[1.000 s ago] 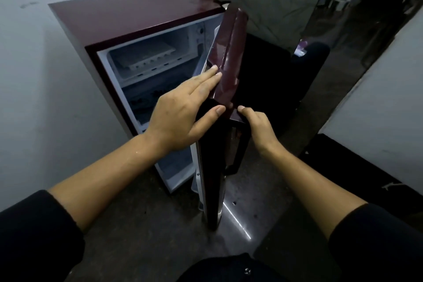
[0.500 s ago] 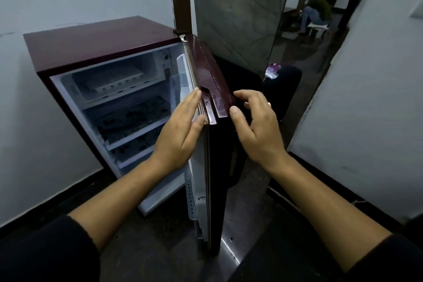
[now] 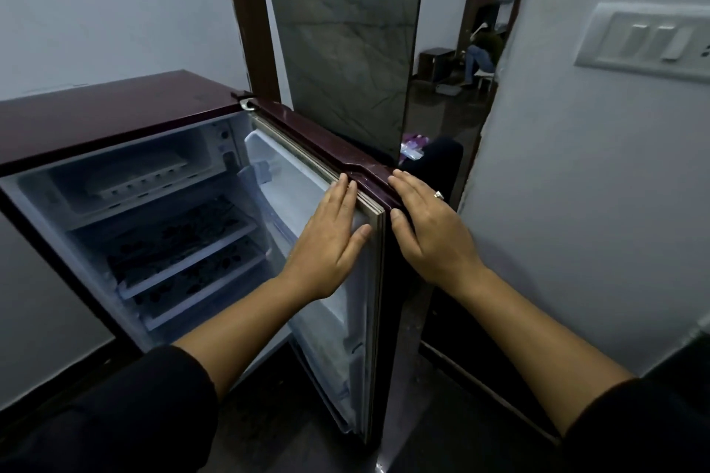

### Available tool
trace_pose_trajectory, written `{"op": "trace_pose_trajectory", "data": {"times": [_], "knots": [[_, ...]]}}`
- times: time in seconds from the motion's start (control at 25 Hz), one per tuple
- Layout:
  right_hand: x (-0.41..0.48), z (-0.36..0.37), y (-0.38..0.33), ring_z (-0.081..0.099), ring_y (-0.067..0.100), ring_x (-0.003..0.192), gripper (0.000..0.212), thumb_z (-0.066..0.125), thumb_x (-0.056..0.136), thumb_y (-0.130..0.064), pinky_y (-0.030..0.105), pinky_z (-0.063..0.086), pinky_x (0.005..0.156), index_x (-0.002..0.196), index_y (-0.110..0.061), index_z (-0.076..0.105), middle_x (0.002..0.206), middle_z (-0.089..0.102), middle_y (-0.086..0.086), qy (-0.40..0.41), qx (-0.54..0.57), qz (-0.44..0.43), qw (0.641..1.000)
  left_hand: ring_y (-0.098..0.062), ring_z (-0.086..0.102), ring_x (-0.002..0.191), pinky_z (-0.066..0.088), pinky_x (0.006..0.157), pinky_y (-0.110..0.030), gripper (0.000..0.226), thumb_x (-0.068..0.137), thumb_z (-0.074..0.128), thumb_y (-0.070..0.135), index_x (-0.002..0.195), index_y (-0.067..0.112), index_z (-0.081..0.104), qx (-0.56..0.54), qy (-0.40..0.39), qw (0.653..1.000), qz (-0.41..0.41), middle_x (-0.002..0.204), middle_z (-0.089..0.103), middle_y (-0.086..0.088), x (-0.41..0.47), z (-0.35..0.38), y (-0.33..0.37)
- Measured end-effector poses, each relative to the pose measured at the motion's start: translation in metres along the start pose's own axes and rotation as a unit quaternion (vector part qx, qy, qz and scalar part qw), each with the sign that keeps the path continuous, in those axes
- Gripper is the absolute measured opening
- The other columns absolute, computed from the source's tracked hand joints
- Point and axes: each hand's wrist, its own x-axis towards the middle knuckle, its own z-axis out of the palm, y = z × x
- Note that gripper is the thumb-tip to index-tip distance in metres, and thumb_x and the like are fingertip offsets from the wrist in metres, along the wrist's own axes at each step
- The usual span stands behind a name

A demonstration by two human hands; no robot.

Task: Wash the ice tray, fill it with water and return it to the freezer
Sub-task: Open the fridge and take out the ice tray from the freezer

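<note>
Ice tray (image 3: 144, 179) sits far left in freezer compartment (image 3: 209, 144), untouched; left hand (image 3: 330, 242) flat on door's (image 3: 307, 127) inner face, right hand (image 3: 426, 227) on outer edge, fingers straight; tray prob. light, stiff, slick, so grip long sides.

Pale walls (image 3: 115, 11) are separated by a brown door frame (image 3: 249, 11) and a grey veined panel (image 3: 345, 31), a white switch plate (image 3: 649, 38) is mounted at right, and dark flooring (image 3: 438, 111) is laid below.

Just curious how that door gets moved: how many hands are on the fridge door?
2. The left hand lies flat on the inner side of the fridge door; the right hand rests on its outer top edge.
</note>
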Motion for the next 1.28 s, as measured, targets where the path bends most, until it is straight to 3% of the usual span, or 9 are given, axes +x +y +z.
{"op": "trace_pose_trajectory", "data": {"times": [0.16,0.36,0.52,1.08,1.28], "knots": [[0.013,-0.013,0.037,0.044,0.023,0.147,0.054,0.043,0.103,-0.026,0.036,0.037,0.118,0.152,-0.005,0.048,0.156,0.051,0.012,-0.011,-0.036,0.037,0.999,-0.018,-0.017,0.161,-0.001,0.132,-0.044,0.079,0.107,0.023,0.059,0.168,0.015,-0.002,0.094,-0.043,0.995,-0.009,0.176,-0.013,-0.004,0.035,0.017,0.020],[0.030,-0.025,0.068,0.042,0.024,0.148,0.051,0.047,0.105,-0.018,0.037,0.037,0.118,0.154,-0.005,0.046,0.158,0.048,0.012,-0.028,-0.067,0.075,0.995,-0.023,-0.018,0.161,0.002,0.132,-0.048,0.078,0.109,0.023,0.056,0.167,0.013,-0.007,0.157,-0.087,0.984,-0.007,0.175,-0.017,-0.009,0.071,0.031,0.033],[0.040,-0.032,0.080,0.039,0.023,0.150,0.051,0.046,0.105,-0.015,0.033,0.034,0.119,0.156,-0.006,0.043,0.160,0.045,0.011,-0.042,-0.077,0.091,0.992,-0.024,-0.017,0.161,0.003,0.132,-0.049,0.078,0.109,0.021,0.056,0.167,0.013,-0.008,0.166,-0.105,0.980,-0.008,0.174,-0.017,-0.011,0.087,0.036,0.037],[0.041,-0.031,0.080,0.034,0.024,0.153,0.053,0.043,0.107,-0.020,0.034,0.029,0.121,0.159,-0.008,0.038,0.164,0.039,0.012,-0.056,-0.081,0.110,0.989,-0.024,-0.016,0.161,0.002,0.132,-0.047,0.075,0.111,0.024,0.052,0.166,0.011,-0.007,0.157,-0.101,0.983,0.010,0.175,-0.016,-0.011,0.090,0.035,0.033],[0.037,-0.030,0.069,0.025,0.029,0.156,0.056,0.047,0.105,-0.024,0.043,0.021,0.125,0.159,-0.011,0.039,0.167,0.034,0.011,-0.036,-0.113,0.084,0.989,-0.023,-0.012,0.162,-0.002,0.131,-0.042,0.075,0.112,0.026,0.050,0.167,0.009,-0.004,0.137,-0.068,0.988,0.035,0.175,-0.011,-0.011,0.081,0.023,0.019]]}}
